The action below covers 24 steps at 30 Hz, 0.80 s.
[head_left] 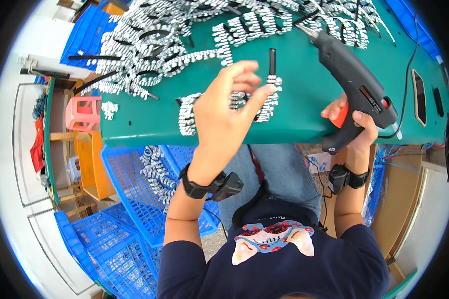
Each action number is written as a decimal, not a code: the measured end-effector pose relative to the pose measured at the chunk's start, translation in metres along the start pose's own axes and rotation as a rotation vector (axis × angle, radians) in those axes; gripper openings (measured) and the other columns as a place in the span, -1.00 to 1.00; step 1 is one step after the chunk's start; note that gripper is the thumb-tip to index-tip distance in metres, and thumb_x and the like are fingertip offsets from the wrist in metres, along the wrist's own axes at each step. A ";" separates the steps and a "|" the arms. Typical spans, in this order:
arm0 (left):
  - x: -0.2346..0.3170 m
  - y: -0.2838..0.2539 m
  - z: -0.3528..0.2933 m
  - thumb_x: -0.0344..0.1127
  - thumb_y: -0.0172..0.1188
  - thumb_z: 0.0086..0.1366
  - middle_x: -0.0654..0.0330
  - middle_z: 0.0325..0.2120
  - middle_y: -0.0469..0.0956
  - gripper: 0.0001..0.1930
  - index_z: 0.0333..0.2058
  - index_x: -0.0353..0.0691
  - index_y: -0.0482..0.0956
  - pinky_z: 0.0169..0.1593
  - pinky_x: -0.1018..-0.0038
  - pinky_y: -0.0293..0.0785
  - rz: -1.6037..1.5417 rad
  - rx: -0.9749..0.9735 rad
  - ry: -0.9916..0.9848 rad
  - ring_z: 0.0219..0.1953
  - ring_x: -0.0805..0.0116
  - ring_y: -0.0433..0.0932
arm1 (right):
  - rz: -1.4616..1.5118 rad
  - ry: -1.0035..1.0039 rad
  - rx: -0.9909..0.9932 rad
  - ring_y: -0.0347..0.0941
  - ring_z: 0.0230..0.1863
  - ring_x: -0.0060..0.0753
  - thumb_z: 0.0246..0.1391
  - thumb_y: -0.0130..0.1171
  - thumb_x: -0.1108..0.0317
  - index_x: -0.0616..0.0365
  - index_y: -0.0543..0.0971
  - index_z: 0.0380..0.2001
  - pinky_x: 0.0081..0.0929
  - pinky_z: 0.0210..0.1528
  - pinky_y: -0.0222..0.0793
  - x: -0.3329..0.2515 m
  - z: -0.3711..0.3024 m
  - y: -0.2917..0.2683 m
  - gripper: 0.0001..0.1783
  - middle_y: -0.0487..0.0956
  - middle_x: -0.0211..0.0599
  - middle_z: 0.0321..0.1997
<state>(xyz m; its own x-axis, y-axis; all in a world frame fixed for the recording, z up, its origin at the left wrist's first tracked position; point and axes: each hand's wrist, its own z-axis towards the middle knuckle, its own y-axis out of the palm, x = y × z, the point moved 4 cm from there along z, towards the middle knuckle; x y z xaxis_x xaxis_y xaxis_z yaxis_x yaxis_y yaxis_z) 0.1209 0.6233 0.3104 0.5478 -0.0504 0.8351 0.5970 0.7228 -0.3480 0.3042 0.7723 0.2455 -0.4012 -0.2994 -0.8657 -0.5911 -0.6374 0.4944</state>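
My right hand (363,130) grips a black glue gun (351,74) by its handle, with fingers at the orange trigger. The gun's metal nozzle points up and left, towards the heaped strips. My left hand (222,107) is over the near part of the green table, thumb and fingers apart and slightly blurred. Beneath it lies a curled strip of silvery-white beads (268,105) with a black end piece standing out at the top. The thumb is at the strip's upper part; whether it touches I cannot tell. The hand covers the strip's middle.
A large heap of similar beaded strips (149,37) covers the far side of the green table (304,74). On the right lie a phone (419,97) and the gun's black cable. Blue plastic baskets (134,174) stand below at left, one holding strips. A pink stool (83,113) is beyond.
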 end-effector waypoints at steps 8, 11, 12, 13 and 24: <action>-0.014 -0.079 -0.051 -0.34 0.40 -0.05 0.15 -0.13 0.48 -0.49 -0.08 -0.24 0.47 -0.08 0.36 0.33 0.636 0.343 0.073 -0.14 0.22 0.42 | -0.028 -0.045 0.018 0.49 -0.43 -0.05 -0.25 0.01 0.20 0.40 0.39 -0.37 -0.22 -0.20 0.42 -0.002 -0.002 -0.009 -0.56 0.48 0.02 -0.55; -0.038 -0.097 -0.077 -0.39 0.37 -0.02 0.15 -0.15 0.48 -0.59 -0.14 -0.26 0.51 -0.22 0.47 0.38 0.455 0.266 -0.200 -0.29 0.35 0.46 | -0.023 -0.055 0.022 0.48 -0.43 -0.06 -0.24 0.01 0.20 0.38 0.38 -0.37 -0.23 -0.21 0.42 -0.002 -0.001 -0.006 -0.57 0.47 0.01 -0.55; -0.049 -0.098 -0.086 -0.42 0.35 0.00 0.14 -0.17 0.49 -0.65 -0.19 -0.28 0.54 -0.30 0.53 0.39 0.261 0.208 -0.328 -0.37 0.42 0.47 | -0.022 -0.049 0.012 0.48 -0.43 -0.06 -0.24 0.01 0.20 0.38 0.38 -0.37 -0.23 -0.21 0.42 -0.001 -0.001 -0.005 -0.57 0.47 0.01 -0.55; -0.054 -0.099 -0.090 -0.42 0.35 0.00 0.14 -0.17 0.49 -0.65 -0.19 -0.28 0.54 -0.30 0.53 0.39 0.261 0.217 -0.331 -0.37 0.42 0.47 | -0.027 -0.056 0.015 0.48 -0.43 -0.06 -0.23 0.01 0.20 0.38 0.38 -0.36 -0.23 -0.21 0.41 -0.001 0.000 -0.004 -0.57 0.47 0.01 -0.55; -0.042 -0.097 -0.108 -0.16 0.06 0.06 -0.04 -0.21 0.53 -0.65 -0.37 -0.38 0.57 -0.05 0.30 0.42 -0.021 -0.035 -0.001 -0.15 0.08 0.53 | -0.031 -0.076 0.016 0.46 -0.45 -0.13 -0.21 0.03 0.21 0.40 0.37 -0.34 -0.14 -0.22 0.41 -0.002 -0.002 -0.007 -0.56 0.41 -0.12 -0.50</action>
<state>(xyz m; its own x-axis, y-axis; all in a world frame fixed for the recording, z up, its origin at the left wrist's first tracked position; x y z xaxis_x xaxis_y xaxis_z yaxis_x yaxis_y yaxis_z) 0.1028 0.4807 0.2631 0.5342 -0.0648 0.8429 0.6288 0.6969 -0.3449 0.3108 0.7758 0.2430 -0.4347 -0.2245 -0.8722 -0.6150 -0.6334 0.4696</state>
